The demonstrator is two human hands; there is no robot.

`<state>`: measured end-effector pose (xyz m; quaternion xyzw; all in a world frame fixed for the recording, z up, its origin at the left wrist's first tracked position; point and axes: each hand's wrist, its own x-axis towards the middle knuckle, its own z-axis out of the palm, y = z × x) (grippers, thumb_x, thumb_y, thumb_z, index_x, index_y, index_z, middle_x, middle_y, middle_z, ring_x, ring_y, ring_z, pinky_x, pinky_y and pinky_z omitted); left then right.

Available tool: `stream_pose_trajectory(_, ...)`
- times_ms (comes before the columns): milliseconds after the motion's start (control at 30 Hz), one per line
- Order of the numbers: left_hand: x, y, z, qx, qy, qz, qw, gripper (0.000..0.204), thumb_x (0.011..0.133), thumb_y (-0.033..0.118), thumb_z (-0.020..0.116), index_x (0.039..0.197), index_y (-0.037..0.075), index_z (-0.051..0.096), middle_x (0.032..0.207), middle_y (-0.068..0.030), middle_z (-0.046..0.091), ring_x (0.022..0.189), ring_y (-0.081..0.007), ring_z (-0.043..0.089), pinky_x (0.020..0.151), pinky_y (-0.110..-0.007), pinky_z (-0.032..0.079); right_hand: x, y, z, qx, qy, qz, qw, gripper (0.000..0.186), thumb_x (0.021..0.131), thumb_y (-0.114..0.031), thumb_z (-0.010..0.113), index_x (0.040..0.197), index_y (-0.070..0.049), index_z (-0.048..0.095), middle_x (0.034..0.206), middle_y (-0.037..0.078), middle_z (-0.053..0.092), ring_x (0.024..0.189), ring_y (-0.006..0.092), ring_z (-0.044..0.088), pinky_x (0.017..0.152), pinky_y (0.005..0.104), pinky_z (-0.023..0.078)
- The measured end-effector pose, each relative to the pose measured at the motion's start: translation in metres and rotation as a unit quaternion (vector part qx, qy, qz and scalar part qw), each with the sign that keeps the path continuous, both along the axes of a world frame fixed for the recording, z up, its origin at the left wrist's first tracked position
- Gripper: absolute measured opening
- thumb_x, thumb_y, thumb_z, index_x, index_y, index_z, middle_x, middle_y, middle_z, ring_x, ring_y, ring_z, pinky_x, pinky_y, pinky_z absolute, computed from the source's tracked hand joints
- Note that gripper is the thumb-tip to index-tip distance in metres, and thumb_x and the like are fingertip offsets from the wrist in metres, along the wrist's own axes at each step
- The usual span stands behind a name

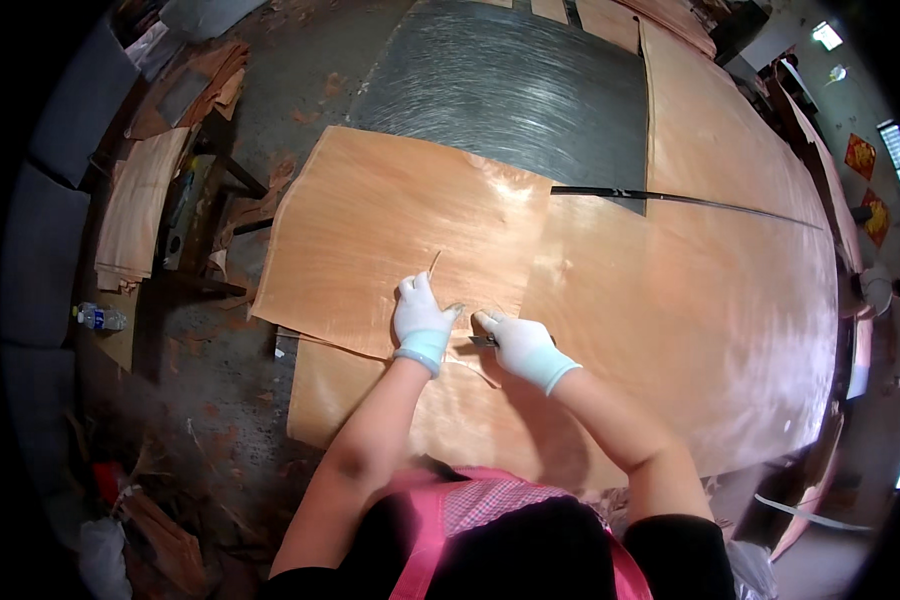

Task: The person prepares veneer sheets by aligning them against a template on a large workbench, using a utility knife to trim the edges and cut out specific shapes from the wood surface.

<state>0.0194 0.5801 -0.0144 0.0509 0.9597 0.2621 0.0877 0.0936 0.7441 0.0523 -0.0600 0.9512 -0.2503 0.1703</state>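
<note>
A sheet of tan wood veneer (370,220) lies at a slant over larger veneer sheets (600,270). My left hand (425,322), in a white glove with a pale green cuff, rests on its near part, thumb spread from the fingers. A thin curved strip (435,262) shows just beyond those fingertips; whether it is loose cannot be told. To the right, my gloved right hand (525,350) is closed round a small dark cutting knife (482,341), at the sheet's near edge. A narrow offcut of veneer (475,372) curls below the hands.
Beyond the sheet stretches a scratched dark metal tabletop (500,85). A black strip (670,197) crosses the veneer on the right. At left stand a rack with stacked veneer (140,210) and a plastic bottle (102,318). Scraps litter the floor (210,400).
</note>
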Motion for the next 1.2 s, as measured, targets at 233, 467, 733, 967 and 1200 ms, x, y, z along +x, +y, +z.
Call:
stream_pose_trajectory(233,0.016,-0.07,0.044,0.303,-0.01,-0.011,0.953,0.049,0.075,0.017,0.08,0.117,0.005,0.058,0.12,-0.0107,0.059,0.093,-0.0269,0.064,0.083,-0.038,0.053,0.008,0.01,-0.009,-0.027,-0.046,-0.046,0.997,0.028,0.086,-0.007,0.055,0.114,-0.012,0.057,0.102,0.016,0.069,0.096,0.0386,0.066,0.079,0.0458,0.051)
stream_pose_trajectory(467,0.044,-0.141,0.032,-0.011,0.158,-0.223,0.962,0.032,0.078,0.008,0.072,0.108,0.009,0.062,0.111,-0.0114,0.063,0.082,-0.0298,0.066,0.073,-0.04,0.054,0.007,0.008,-0.003,-0.037,-0.064,-0.036,0.997,0.044,0.086,-0.006,0.056,0.128,-0.019,0.058,0.109,0.016,0.069,0.1,0.0375,0.065,0.081,0.0435,0.052)
stream_pose_trajectory(733,-0.038,-0.106,0.142,0.092,0.299,0.004,0.95,0.02,0.081,0.002,0.068,0.1,0.009,0.068,0.092,-0.0068,0.066,0.068,-0.023,0.062,0.064,-0.035,0.051,-0.009,0.024,-0.01,-0.012,-0.122,-0.017,0.992,0.044,0.085,-0.009,0.056,0.129,-0.016,0.058,0.104,0.018,0.069,0.1,0.0378,0.065,0.083,0.0449,0.052)
stream_pose_trajectory(967,-0.022,-0.05,0.121,0.137,0.318,-0.033,0.938,0.026,0.078,-0.002,0.069,0.101,0.009,0.07,0.094,-0.0051,0.069,0.07,-0.0158,0.064,0.068,-0.028,0.053,0.004,0.004,-0.033,0.138,0.105,0.094,0.98,0.053,0.082,-0.008,0.06,0.135,-0.008,0.054,0.122,0.012,0.063,0.111,0.03,0.061,0.089,0.0411,0.051)
stream_pose_trajectory(1200,-0.043,-0.021,0.009,0.063,0.11,-0.098,0.987,0.027,0.085,0.017,0.069,0.11,0.009,0.067,0.098,-0.0133,0.068,0.086,-0.0308,0.065,0.076,-0.039,0.053,0.004,-0.002,-0.035,0.105,0.049,0.051,0.992,0.048,0.083,-0.006,0.059,0.131,-0.007,0.054,0.122,0.013,0.061,0.112,0.0307,0.06,0.091,0.0424,0.05)
